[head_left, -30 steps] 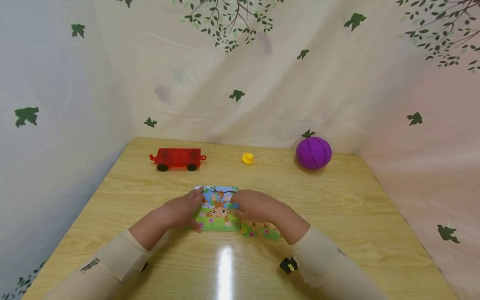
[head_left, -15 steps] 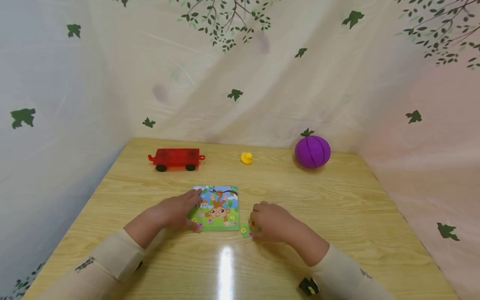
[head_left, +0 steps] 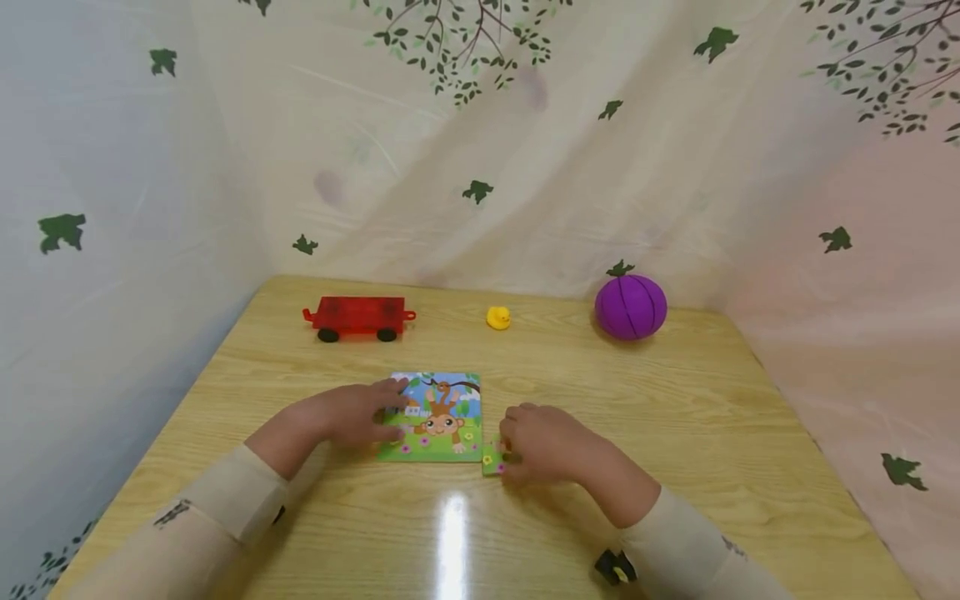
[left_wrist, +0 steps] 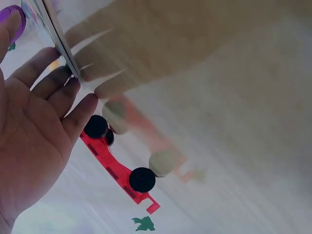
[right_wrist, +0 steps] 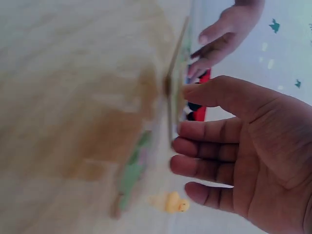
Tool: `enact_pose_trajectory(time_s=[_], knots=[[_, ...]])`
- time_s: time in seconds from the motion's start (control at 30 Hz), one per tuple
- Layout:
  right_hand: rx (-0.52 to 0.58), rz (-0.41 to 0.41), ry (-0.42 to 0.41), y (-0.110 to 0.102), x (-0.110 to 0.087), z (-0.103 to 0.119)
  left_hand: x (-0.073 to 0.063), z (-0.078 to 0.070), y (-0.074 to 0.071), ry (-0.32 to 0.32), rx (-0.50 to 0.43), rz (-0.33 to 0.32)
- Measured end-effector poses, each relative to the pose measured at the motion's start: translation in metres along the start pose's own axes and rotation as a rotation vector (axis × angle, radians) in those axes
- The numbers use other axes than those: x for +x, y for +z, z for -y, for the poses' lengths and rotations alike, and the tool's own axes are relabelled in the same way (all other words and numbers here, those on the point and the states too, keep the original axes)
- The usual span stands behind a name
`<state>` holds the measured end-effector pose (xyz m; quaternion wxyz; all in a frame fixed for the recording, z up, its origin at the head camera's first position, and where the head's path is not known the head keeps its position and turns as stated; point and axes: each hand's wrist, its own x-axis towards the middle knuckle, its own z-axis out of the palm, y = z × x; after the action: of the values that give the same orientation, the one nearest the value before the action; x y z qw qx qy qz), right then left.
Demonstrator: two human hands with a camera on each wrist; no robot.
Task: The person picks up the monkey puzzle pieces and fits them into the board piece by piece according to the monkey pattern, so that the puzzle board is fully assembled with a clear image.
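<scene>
In the head view a square picture board [head_left: 444,429] with a hanging monkey lies mid-table. My left hand [head_left: 360,414] rests at its left edge, fingers extended and thumb spread; the left wrist view shows the fingertips [left_wrist: 68,73] against the board's thin edge. Just right of the board is a flat green flowered piece [head_left: 492,461], mostly hidden under my right hand [head_left: 551,442]. The right wrist view, which is blurred, shows that hand's fingers [right_wrist: 204,165] loosely bent, with the thumb apart from them. No pinch on the piece can be seen.
Along the back of the table stand a red toy wagon [head_left: 360,315], a yellow duck [head_left: 498,317] and a purple ball [head_left: 631,307]. Leaf-printed cloth [head_left: 525,208] hangs behind and at both sides. A small dark device [head_left: 617,567] sits at my right sleeve.
My right hand has left the board's right edge and moved right, over the flowered piece, where it has since stayed. My left hand keeps its place at the board, with a slight shift.
</scene>
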<state>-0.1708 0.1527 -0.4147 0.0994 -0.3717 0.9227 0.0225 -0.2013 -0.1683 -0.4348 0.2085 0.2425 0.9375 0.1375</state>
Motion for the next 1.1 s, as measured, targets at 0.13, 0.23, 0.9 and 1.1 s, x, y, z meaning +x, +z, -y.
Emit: enact_pose_trajectory(time_s=[0.13,0.23,0.9,1.1], knots=[[0.037,0.013,-0.004,-0.013,0.004,0.004,0.002,0.003,-0.004,0.008,-0.013,0.009],[0.028,-0.017,-0.028,-0.018,0.013,0.011,0.002,0.004,-0.005,-0.001,-0.023,0.015],[-0.150,-0.119,-0.156,0.001,0.090,0.057,0.001,0.008,-0.006,0.063,-0.055,0.042],[-0.193,-0.111,-0.134,0.005,0.097,0.063,0.000,0.009,-0.006,0.063,-0.083,0.052]])
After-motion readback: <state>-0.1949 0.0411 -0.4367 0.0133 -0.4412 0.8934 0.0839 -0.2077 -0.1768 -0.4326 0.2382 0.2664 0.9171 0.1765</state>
